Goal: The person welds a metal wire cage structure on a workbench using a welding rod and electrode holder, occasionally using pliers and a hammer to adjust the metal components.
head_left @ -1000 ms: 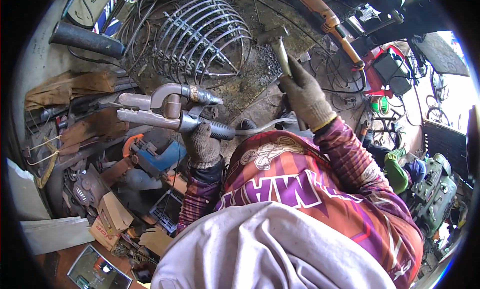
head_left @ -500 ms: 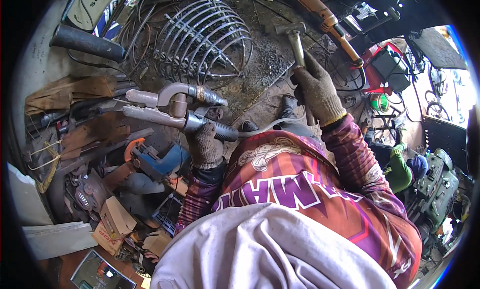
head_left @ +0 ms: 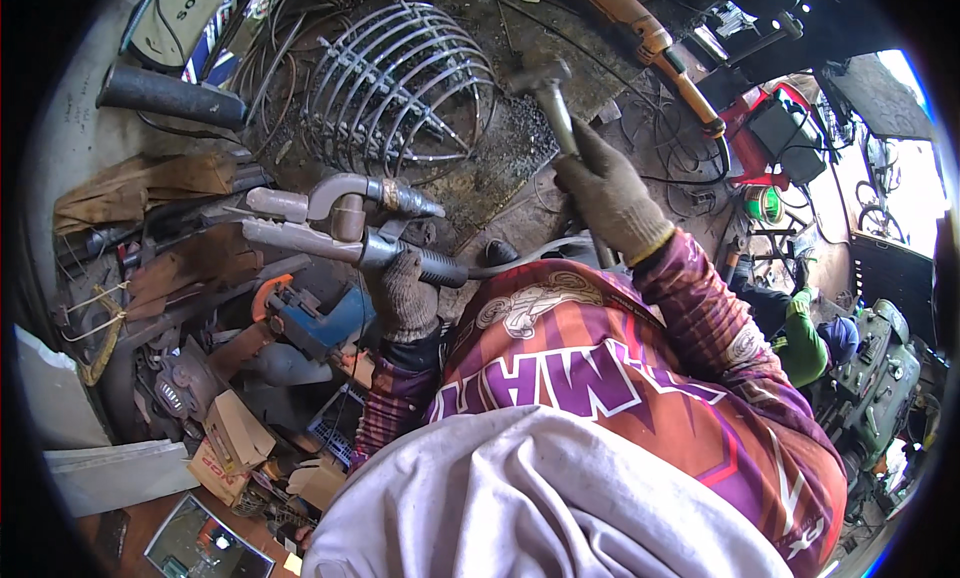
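Note:
My left hand (head_left: 405, 300), in a knitted glove, is closed around the black ribbed grip of a large welding electrode holder (head_left: 345, 218). The holder's scuffed grey jaws point left, and a cable runs from its grip toward my body. In my gloved right hand (head_left: 615, 200) is a hammer (head_left: 556, 113), gripped by its handle with the head up and to the left. Beyond both hands, a rounded cage of curved metal bars (head_left: 400, 88) lies on the dirty work surface. Neither the hammer nor the holder appears to touch it.
An orange-brown angle grinder (head_left: 655, 48) lies at the far right, beside loose cables. A dark metal pipe (head_left: 170, 95) is at the far left, with a blue tool (head_left: 325, 323) below it. Another person in a green sleeve (head_left: 803, 350) crouches at right near a green machine (head_left: 880, 378).
My right hand has swung the hammer left, closer to the metal cage. The left hand and electrode holder have shifted only slightly left.

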`<state>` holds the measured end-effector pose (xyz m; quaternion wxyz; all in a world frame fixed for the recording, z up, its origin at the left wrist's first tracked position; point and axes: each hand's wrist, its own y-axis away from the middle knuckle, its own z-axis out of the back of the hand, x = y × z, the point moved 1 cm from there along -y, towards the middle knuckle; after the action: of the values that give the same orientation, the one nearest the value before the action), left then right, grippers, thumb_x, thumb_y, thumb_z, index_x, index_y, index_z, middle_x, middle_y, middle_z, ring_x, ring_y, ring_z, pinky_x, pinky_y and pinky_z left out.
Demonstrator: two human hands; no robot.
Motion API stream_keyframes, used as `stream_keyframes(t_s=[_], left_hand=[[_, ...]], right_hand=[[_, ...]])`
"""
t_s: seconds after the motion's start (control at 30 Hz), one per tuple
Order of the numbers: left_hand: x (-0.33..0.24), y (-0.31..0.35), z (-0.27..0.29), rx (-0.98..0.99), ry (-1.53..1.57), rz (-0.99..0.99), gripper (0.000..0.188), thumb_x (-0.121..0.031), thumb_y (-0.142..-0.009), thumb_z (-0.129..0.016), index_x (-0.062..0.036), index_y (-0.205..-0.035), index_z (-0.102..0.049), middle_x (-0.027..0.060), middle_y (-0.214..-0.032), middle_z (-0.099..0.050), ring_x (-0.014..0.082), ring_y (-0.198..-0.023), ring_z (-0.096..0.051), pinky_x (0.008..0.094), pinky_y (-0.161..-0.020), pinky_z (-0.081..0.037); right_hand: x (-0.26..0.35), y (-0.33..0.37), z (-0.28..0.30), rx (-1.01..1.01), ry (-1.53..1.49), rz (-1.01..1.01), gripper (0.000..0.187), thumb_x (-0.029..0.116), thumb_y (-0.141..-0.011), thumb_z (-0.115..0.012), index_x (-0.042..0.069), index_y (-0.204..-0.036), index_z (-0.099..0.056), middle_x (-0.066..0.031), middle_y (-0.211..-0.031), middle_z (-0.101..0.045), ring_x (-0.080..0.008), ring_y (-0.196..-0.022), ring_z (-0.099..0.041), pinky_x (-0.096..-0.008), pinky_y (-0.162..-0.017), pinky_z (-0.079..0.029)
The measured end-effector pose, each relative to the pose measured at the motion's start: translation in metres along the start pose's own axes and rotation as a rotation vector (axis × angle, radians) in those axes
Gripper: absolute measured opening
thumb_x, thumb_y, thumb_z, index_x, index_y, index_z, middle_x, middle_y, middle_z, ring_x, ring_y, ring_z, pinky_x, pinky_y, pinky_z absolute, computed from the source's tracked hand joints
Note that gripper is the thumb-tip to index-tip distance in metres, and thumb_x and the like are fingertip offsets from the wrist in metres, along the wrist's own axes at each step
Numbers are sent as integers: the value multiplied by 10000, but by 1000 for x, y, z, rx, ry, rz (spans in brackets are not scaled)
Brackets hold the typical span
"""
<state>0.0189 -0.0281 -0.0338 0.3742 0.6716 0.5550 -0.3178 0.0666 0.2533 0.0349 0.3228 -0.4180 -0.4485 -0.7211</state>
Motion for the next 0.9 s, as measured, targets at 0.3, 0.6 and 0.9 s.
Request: stream_keyframes(t_s=[0.3, 0.6, 0.9], left_hand=[[-10, 5, -15, -11, -47, -29, 683, -75, -808, -718, -10, -1446, -481, 153, -1324, -601, 308, -1206, -613, 486, -1099, -489], [-15, 33, -48, -188, -83, -81, 658, -95, -822, -695, 16, -1435, -485, 181, -1313, -603, 331, -1222, -606, 496, -1129, -464], [-9, 69, -72, -290, -138, -75, 687, -118, -835, -717, 18, -1464, -479, 182, -1418, -557, 345, -1359, -519, 546, -1228, -337]], right_hand=[[9, -29, 63, -47, -160, -27, 617, 236, -1007, -619, 57, -1567, -433, -16, -877, -633, -87, -616, -589, -273, -538, -507], [35, -110, 78, 354, -121, -4, 648, 216, -969, -676, 32, -1552, -464, -40, -993, -671, -79, -671, -600, -233, -584, -505], [34, -91, 110, 368, 616, 396, 706, 245, -914, -715, -12, -1511, -439, -283, -1304, -608, -465, -1075, -669, -501, -903, -573]])
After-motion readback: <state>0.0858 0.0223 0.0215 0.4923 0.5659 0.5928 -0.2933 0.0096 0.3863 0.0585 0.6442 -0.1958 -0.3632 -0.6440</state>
